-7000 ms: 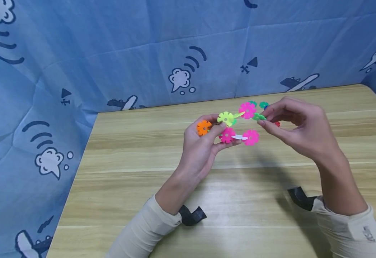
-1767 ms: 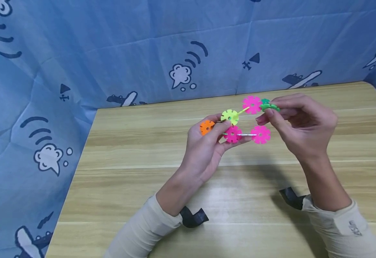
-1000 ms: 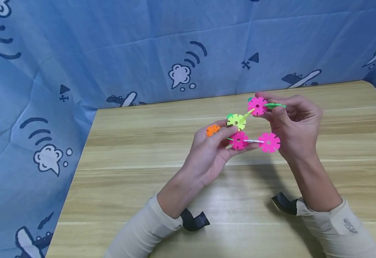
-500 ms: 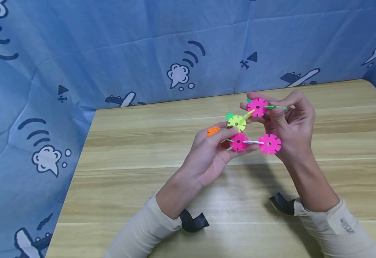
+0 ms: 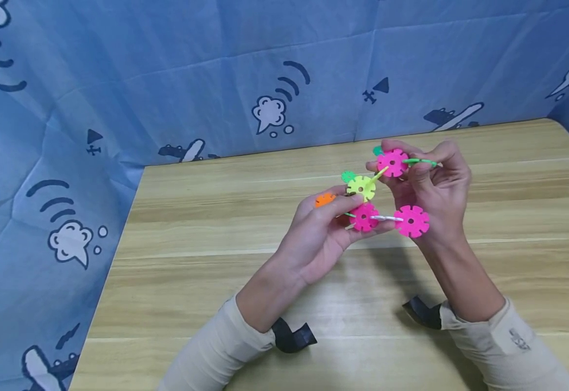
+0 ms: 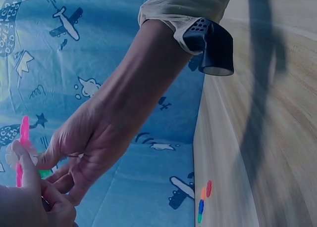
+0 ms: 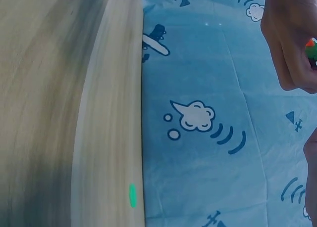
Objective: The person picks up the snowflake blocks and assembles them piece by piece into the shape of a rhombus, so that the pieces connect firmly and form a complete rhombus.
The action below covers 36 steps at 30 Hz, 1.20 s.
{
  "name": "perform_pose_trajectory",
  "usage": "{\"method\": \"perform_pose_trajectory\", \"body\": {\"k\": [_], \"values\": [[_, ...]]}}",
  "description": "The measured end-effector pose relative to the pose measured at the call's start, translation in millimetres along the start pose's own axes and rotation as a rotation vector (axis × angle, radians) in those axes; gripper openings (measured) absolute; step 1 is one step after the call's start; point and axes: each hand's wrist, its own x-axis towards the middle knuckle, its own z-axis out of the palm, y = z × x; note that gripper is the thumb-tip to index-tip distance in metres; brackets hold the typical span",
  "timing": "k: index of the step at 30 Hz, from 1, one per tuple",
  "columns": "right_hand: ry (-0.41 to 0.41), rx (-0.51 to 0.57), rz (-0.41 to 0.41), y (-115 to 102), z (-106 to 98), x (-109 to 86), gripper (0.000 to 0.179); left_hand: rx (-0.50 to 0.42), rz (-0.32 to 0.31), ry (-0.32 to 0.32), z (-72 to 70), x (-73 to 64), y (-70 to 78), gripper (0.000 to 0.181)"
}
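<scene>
My left hand [image 5: 321,228] pinches a linked chain of notched plastic building discs between thumb and fingers. The thumb lies at a yellow disc [image 5: 361,188]; an orange disc [image 5: 325,200] shows behind it. Below, a pink disc [image 5: 364,217] joins through an edge-on white disc [image 5: 386,218] to another pink disc [image 5: 411,221]. From the yellow disc, an edge-on yellow one leads up to a pink disc [image 5: 392,163]. My right hand [image 5: 433,190] holds an edge-on green disc [image 5: 418,162] at that pink disc, its other fingers behind. The exact slot contact is hidden.
Several loose discs [image 6: 202,202] lie on the wooden table [image 6: 237,153] in the left wrist view. Another green disc [image 7: 132,195] lies near the table's edge in the right wrist view. A blue printed cloth [image 5: 216,81] hangs behind the table.
Over the last seconds my right hand has moved left, bringing the green disc edge-on to the upper pink disc, its fingers now behind. My left hand has shifted slightly right with the chain.
</scene>
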Motion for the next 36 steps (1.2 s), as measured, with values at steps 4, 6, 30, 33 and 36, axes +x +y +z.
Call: {"method": "perform_pose_trajectory", "body": {"k": [4, 6, 30, 33, 36], "values": [[0.008, 0.062, 0.040, 0.6, -2.0, -0.3, 0.025, 0.006, -0.002, -0.011, 0.0, -0.1, -0.1, 0.015], [-0.002, 0.085, 0.050, 1.0, -3.0, -0.3, 0.024, 0.007, -0.004, -0.018, 0.0, -0.3, -0.2, 0.016], [0.017, -0.710, 0.271, -36.5, -57.9, 16.6, 0.036, 0.011, 0.179, 0.131, -0.9, 1.9, 9.1, 0.023], [0.074, -1.189, 0.430, -41.2, -75.3, 17.4, 0.038, 0.016, 0.195, 0.130, -2.1, 2.5, 10.0, 0.023], [0.012, -1.467, 0.620, -42.1, -92.9, 18.8, 0.043, 0.033, 0.203, 0.124, -3.4, 3.2, 9.8, 0.022]]}}
